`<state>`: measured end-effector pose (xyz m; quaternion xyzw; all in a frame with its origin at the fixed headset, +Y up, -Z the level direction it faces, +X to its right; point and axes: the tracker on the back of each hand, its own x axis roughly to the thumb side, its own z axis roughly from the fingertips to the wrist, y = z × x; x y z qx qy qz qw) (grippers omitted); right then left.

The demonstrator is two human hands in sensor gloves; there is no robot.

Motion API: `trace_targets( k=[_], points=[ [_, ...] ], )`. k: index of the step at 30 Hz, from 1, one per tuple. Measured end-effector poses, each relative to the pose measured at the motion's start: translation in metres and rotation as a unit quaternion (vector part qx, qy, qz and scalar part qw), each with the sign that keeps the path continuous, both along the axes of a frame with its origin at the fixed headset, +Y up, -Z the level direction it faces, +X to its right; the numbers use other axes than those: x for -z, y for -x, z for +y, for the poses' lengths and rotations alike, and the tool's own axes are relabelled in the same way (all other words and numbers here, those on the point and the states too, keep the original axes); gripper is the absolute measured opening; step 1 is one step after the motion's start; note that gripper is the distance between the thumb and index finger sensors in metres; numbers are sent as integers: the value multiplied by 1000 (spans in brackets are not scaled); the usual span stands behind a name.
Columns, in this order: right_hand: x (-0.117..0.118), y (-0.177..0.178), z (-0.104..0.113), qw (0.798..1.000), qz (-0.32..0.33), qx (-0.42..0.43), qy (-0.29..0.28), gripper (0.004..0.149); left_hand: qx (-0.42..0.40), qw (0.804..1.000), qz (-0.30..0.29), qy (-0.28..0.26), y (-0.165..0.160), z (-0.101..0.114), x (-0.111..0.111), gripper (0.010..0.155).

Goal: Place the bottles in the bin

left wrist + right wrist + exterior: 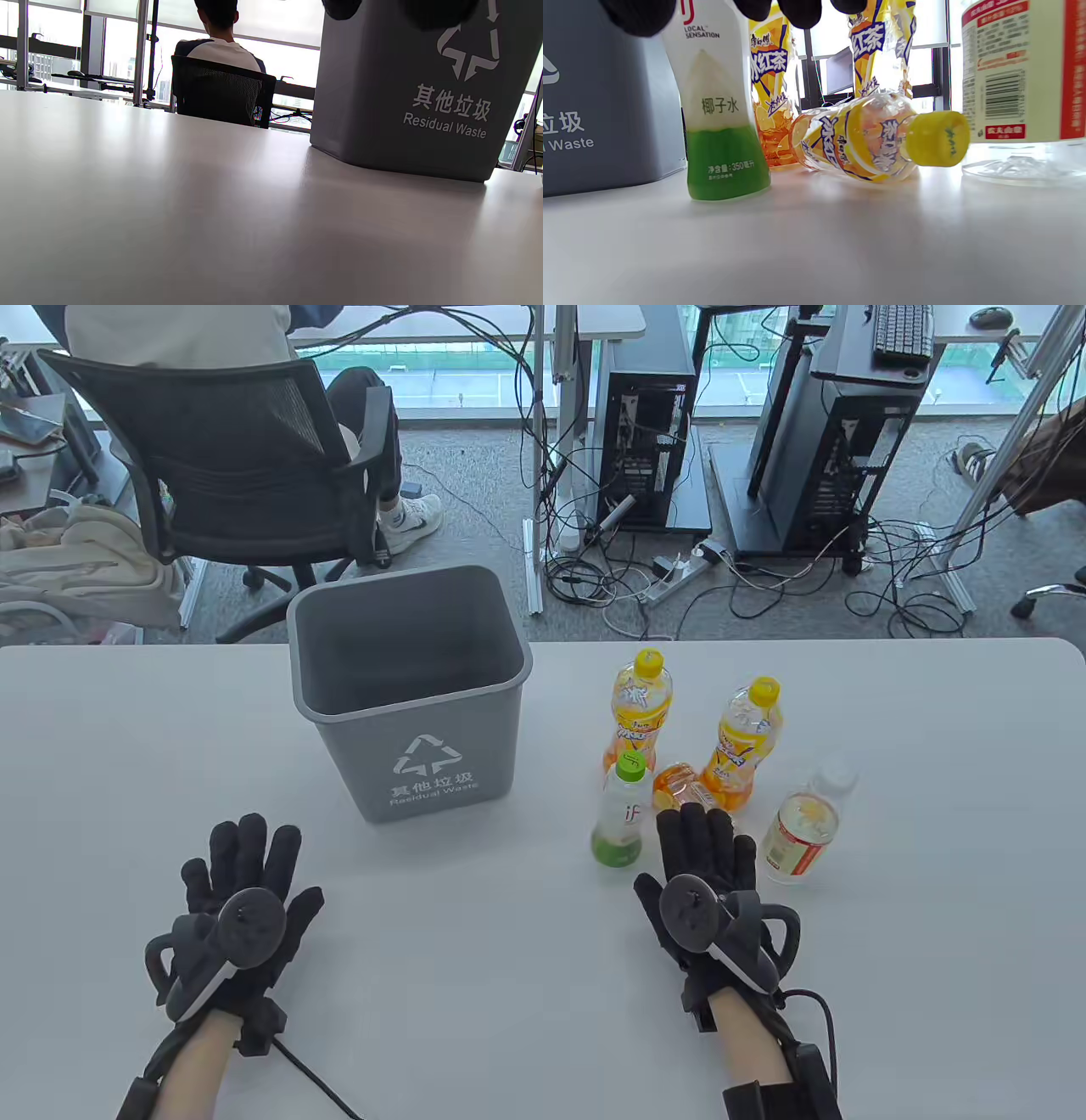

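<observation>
left hand (pixel 242 899): flat on the white counter (pixel 509 984), fingers spread wide, holding nothing; the grey plastic bin with the white recycling mark (pixel 411 691) stands just ahead of it and to its right.
right hand (pixel 700 865): palm down, fingers extended and fairly wide, holding nothing; whether the fingertips touch the fallen bottle i cannot tell.
bottles: all five are outside the bin, bunched just ahead of the right hand.
fallen bottle: a small clear yellow-capped tea bottle (pixel 869 142) lies on its side just past the fingertips, cap toward the hand; it would likely roll if nudged.
green bottle: the white-and-green bottle with a green cap (pixel 619 819) stands just left of the fingers; a sweeping reach could tip it.
tall pair: two orange yellow-capped tea bottles (pixel 638 708) (pixel 745 742) stand behind, close enough to topple together.
clear bottle: the white-capped, red-and-cream labelled bottle (pixel 802 831) stands just right of the hand, exposed to a knock.
bin: light and open-topped, so a bottle striking the rim could shove it.
</observation>
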<state>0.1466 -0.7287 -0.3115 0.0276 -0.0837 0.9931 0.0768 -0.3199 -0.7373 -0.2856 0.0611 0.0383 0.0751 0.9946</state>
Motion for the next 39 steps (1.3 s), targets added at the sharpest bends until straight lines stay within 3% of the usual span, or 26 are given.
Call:
trace_targets(
  k=[32, 37, 39],
  points=[
    [2, -12, 4, 999, -26, 16, -7, 78, -21, 1000, 2, 4, 13, -2, 3, 76],
    [3, -14, 19, 998, -26, 52, -20, 80, -20, 1000, 2, 5, 11, -3, 2, 76],
    [2, -13, 35, 995, -24, 77, -53, 80, -16, 1000, -1, 6, 10, -3, 3, 76]
  ],
)
